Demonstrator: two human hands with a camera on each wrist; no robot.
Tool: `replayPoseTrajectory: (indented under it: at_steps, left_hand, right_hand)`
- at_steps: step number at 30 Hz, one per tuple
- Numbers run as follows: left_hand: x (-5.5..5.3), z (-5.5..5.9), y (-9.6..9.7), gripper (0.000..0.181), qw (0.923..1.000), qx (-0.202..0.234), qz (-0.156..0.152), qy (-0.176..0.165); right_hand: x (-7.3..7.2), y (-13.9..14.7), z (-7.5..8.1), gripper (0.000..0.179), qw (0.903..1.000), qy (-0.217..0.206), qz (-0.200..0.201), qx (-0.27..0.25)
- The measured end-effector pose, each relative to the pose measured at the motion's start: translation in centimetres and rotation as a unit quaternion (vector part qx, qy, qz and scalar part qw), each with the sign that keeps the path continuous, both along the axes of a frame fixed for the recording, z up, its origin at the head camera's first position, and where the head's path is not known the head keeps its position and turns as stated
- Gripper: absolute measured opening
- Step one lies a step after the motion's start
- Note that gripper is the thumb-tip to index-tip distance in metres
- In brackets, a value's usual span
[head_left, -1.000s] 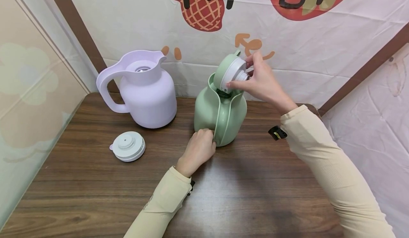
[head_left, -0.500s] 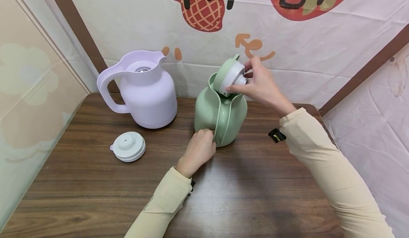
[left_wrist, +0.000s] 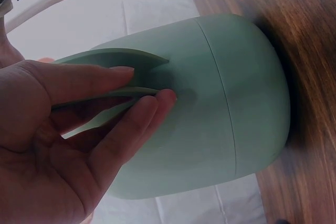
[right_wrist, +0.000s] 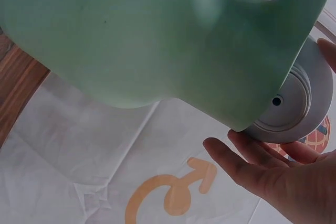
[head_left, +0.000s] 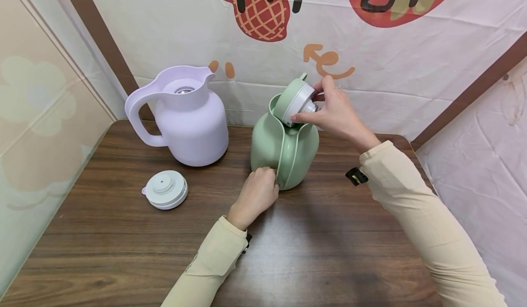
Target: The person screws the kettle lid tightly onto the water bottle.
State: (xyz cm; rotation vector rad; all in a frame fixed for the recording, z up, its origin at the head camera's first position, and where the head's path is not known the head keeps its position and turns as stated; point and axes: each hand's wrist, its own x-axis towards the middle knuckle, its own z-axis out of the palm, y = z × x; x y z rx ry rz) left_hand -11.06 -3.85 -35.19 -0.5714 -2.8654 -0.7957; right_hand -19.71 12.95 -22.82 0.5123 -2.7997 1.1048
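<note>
A green thermos jug (head_left: 267, 147) stands at the back of the table, its handle facing the person. Low on that handle, my left hand (head_left: 255, 192) grips it; in the left wrist view the thumb and fingers (left_wrist: 123, 135) pinch the handle's edges. My right hand (head_left: 335, 112) holds the jug's lid (head_left: 294, 101), green on top with a white stopper, by its rim. Tilted on its side, the lid sits at the jug's mouth with the stopper turned to the right. In the right wrist view the stopper's underside (right_wrist: 286, 106) shows a small dark hole, partly hidden by the jug.
A lilac thermos jug (head_left: 191, 124) without its lid stands at the back left. Its lid (head_left: 166, 189) lies upside down in front of it. A printed cloth (head_left: 263, 64) hangs behind the wooden table (head_left: 123, 252).
My right hand has lowered the tilted lid slightly, further into the green jug's mouth. My left hand and the lilac jug stay where they were.
</note>
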Motion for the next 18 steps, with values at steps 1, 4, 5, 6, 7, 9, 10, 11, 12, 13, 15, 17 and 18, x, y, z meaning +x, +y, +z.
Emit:
replayPoseTrajectory:
  at_steps: [1,4,5,6,7,9,10,11,12,13,15,17,18]
  left_hand:
    - [0.01,-0.01,0.00,0.030,1.0000,0.000,0.000,0.001]
    - [0.03,-0.02,-0.01,0.029,1.0000,0.001,0.000,0.005]
    - [0.03,-0.01,-0.01,0.029,1.0000,0.000,0.001,0.007]
    - [0.03,-0.02,-0.02,0.029,1.0000,0.000,0.001,0.008]
    - [0.02,-0.04,-0.02,0.029,1.0000,-0.001,0.002,0.009]
    - [0.02,-0.05,-0.02,0.029,0.9999,-0.001,0.003,0.010]
    - [0.02,-0.05,-0.02,0.029,1.0000,-0.001,0.003,0.009]
    - [0.03,-0.05,-0.01,0.028,1.0000,-0.001,0.003,0.009]
    - [0.04,-0.05,-0.01,0.028,1.0000,-0.001,0.002,0.009]
    - [0.05,-0.05,0.00,0.028,1.0000,-0.001,0.002,0.009]
    - [0.08,-0.02,0.02,0.027,1.0000,-0.001,0.002,0.010]
    - [0.09,-0.02,0.02,0.027,0.9999,-0.001,0.002,0.011]
    - [0.10,-0.01,0.02,0.027,0.9999,-0.001,0.002,0.011]
  right_hand:
    - [-0.01,0.01,0.00,0.063,1.0000,0.000,0.000,0.002]
    - [0.00,0.02,0.03,0.064,1.0000,0.000,-0.002,0.005]
    - [0.02,0.02,0.05,0.064,1.0000,-0.001,-0.003,0.008]
    - [0.02,0.03,0.07,0.065,0.9999,-0.003,-0.004,0.010]
    - [0.06,0.04,0.12,0.065,0.9999,-0.005,-0.005,0.012]
    - [0.07,0.07,0.13,0.065,0.9998,-0.010,-0.005,0.018]
    - [0.08,0.10,0.14,0.066,0.9997,-0.013,-0.006,0.021]
    - [0.08,0.12,0.14,0.066,0.9996,-0.014,-0.006,0.024]
    - [0.09,0.14,0.15,0.065,0.9995,-0.016,-0.006,0.025]
    - [0.10,0.16,0.16,0.065,0.9995,-0.017,-0.005,0.027]
    - [0.08,0.19,0.15,0.065,0.9994,-0.017,-0.003,0.030]
    - [0.11,0.21,0.19,0.065,0.9994,-0.017,0.000,0.031]
    - [0.12,0.21,0.22,0.065,0.9993,-0.017,0.002,0.033]
